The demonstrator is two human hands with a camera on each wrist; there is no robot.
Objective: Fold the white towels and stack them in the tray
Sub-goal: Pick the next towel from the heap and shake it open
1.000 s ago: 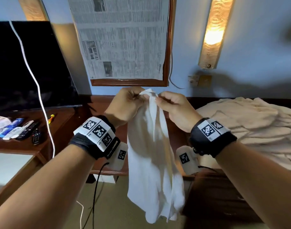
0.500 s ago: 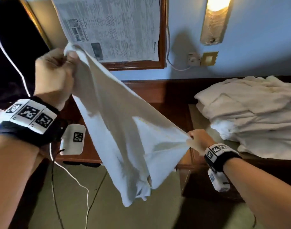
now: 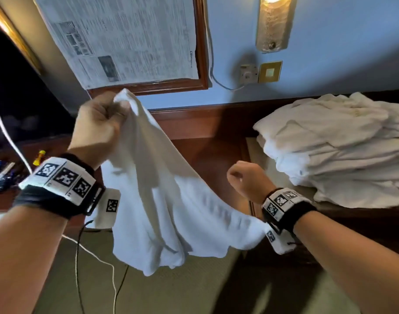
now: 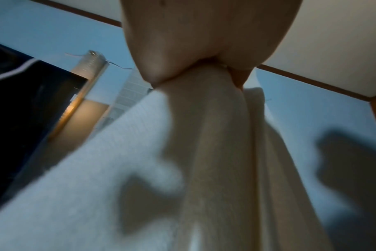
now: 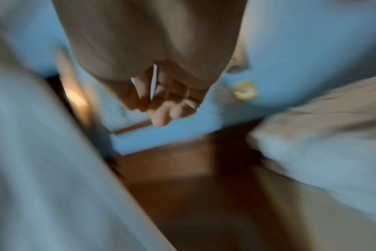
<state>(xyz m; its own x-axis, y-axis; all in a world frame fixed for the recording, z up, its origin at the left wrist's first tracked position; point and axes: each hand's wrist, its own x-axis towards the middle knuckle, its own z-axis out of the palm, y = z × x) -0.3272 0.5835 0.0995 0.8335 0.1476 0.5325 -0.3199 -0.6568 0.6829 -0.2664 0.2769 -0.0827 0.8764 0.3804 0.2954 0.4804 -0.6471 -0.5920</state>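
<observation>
So we've got our left hand (image 3: 96,123) up high with the fingers bunched tight around one corner of the white towel (image 3: 166,200), and the rest of it drapes down and off to the right in mid-air, nowhere near flat. The left wrist view is mostly just that gathered corner squeezed in the fist, blurry, with cloth filling the lower half. Our right hand (image 3: 246,177) is lower down and to the right, fingers curled into a loose fist, and as far as we can see there's no cloth in it; the towel's lower right edge passes just under that wrist, so whether it brushes the wrist band we honestly can't tell. The right wrist view is smeared, but the curled fingers (image 5: 161,108) look like they're holding nothing. Over on the right there's the pile of towels (image 3: 336,150), rumpled, sitting on a pale surface on the dark wooden counter (image 3: 207,141); its right side is cut off by the frame. Can't make out whether that pale surface under the pile is the tray, too much is covered. On the wall behind, a framed newspaper (image 3: 126,41) and a wall lamp (image 3: 272,26), both chopped at the top.
</observation>
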